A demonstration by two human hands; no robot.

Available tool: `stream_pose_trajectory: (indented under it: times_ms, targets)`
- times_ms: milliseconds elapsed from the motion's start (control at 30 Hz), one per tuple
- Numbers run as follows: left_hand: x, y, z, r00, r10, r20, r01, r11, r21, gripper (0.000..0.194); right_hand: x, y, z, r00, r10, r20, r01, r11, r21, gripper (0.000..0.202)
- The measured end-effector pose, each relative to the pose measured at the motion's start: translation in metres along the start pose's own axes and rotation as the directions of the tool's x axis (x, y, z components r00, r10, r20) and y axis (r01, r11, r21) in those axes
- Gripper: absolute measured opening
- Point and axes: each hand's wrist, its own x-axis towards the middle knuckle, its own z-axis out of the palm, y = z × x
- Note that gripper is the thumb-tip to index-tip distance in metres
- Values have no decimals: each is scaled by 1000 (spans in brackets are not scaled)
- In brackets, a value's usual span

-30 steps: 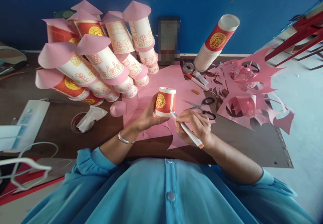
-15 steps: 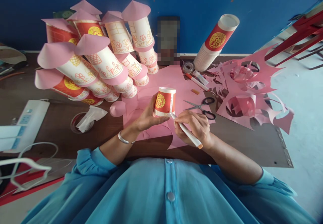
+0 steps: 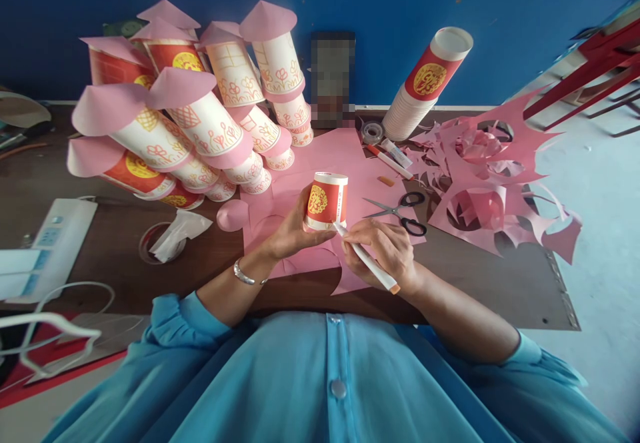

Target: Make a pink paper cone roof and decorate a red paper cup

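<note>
A red paper cup (image 3: 327, 200) with a gold emblem and white bands is gripped in my left hand (image 3: 291, 230), thumb along its lower edge. My right hand (image 3: 383, 250) is closed around a white marker (image 3: 373, 266) with an orange end. The marker's tip meets the cup's lower white band, where faint strokes show. Beneath both hands lies pink paper (image 3: 320, 156) with curved outlines on it. Just beyond my right hand, scissors (image 3: 400, 212) with black handles rest spread on that paper, beside an orange marker cap (image 3: 385, 181).
At the left stand several cup towers (image 3: 220, 116) with pink cone roofs. A tall cup stack (image 3: 420, 86) leans at the back right, near a tape roll (image 3: 371, 133) and a red marker (image 3: 390, 162). Pink paper scraps (image 3: 493, 183) cover the right side. A phone-like device (image 3: 333, 80) stands against the blue wall.
The marker tip and my right hand have shifted slightly left along the cup's lower band. My left hand and the cup stay almost in place.
</note>
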Motion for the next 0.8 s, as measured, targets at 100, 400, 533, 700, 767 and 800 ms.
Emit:
stream_pose_trajectory:
  times_ms: [100, 400, 533, 700, 767, 800]
  targets:
    - [0, -1, -1, 1000, 8, 10, -8, 1000, -5, 72, 2, 0, -4, 998, -47, -47, 49, 998, 42, 18]
    - [2, -4, -3, 999, 46, -24, -48, 996, -74, 68, -9, 10, -5, 996, 31, -89, -32, 1000, 0, 35]
    - [2, -6, 0, 999, 29, -12, -31, 987, -160, 69, -8, 12, 1, 996, 88, -8, -88, 996, -15, 45]
    - [-1, -10, 1, 1000, -2, -9, 0, 964, -267, 79, -7, 14, 4, 992, 120, 43, -122, 992, 40, 50]
    - [-3, -11, 0, 1000, -24, 4, 24, 959, -284, 80, -7, 15, 4, 990, 132, 40, -133, 991, 29, 49]
    - [-3, -12, -1, 999, -43, 11, 44, 957, -287, 78, -7, 16, 4, 990, 137, 39, -138, 990, 18, 49]
